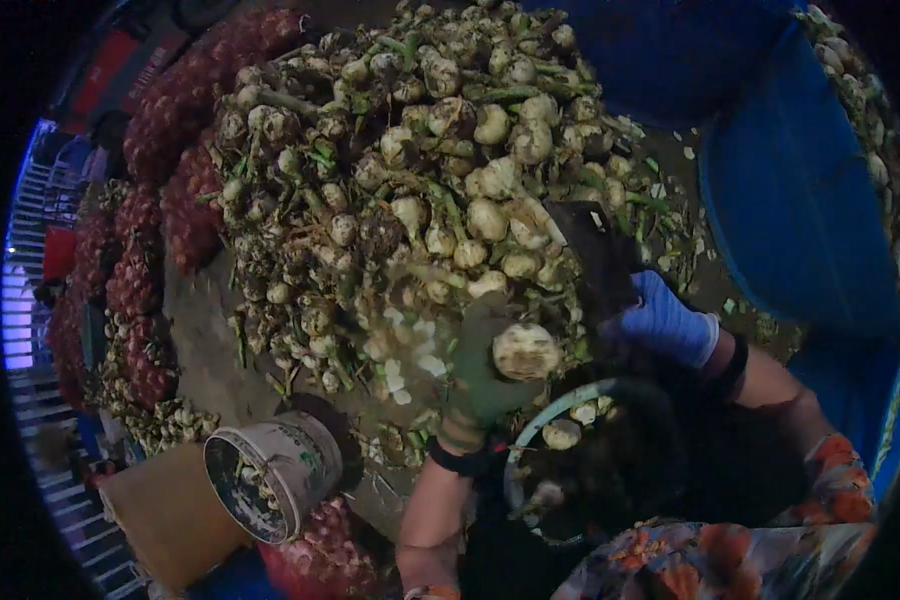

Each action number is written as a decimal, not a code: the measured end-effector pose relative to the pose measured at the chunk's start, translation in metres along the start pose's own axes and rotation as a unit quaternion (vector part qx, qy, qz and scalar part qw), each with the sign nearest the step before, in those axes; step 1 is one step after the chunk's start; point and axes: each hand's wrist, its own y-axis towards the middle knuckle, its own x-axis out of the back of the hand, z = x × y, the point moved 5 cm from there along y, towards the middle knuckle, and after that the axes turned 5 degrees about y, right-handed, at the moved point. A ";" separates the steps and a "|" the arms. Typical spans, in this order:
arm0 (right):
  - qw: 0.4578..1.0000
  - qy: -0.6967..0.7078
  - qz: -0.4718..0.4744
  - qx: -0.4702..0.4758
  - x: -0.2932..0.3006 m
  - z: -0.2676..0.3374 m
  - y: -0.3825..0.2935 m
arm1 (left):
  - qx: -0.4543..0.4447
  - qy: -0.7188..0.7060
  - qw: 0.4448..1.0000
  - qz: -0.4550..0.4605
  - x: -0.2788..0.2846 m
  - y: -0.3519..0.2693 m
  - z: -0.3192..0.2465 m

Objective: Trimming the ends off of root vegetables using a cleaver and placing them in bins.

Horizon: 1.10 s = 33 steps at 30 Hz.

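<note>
In a green glove, my left hand (487, 367) holds a trimmed garlic bulb (526, 352), its cut face turned up. A blue-white glove covers my right hand (664, 319), which grips a wide, dark cleaver-like blade (589, 251); the handle is hidden in the fist. Both hands are over the near edge of a large heap of garlic bulbs with stalks (420, 172). Just below them stands a round container with a pale rim (544, 416), holding a few bulbs (562, 434) in its dark inside.
A white plastic bucket (307, 450) leans at lower left, beside a cardboard box (172, 510) and a red mesh sack of garlic (322, 555). More filled mesh sacks (139, 262) line the left. Blue sheeting (802, 187) stands at the right, and cut scraps (397, 375) lie near the heap.
</note>
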 end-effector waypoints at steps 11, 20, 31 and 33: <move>0.829 -0.453 0.139 0.299 -0.057 0.034 -0.020 | 0.258 -0.353 0.891 0.121 -0.025 -0.080 0.029; 0.796 -0.498 0.150 0.309 -0.065 0.023 -0.024 | 0.374 -0.490 0.769 0.170 -0.047 -0.112 0.043; 0.793 -0.512 0.171 0.283 -0.064 -0.003 -0.017 | 0.360 -0.397 0.817 0.214 -0.047 -0.125 0.042; 0.802 -0.484 0.156 0.313 -0.064 -0.005 -0.016 | 0.355 -0.385 0.824 0.216 -0.049 -0.126 0.043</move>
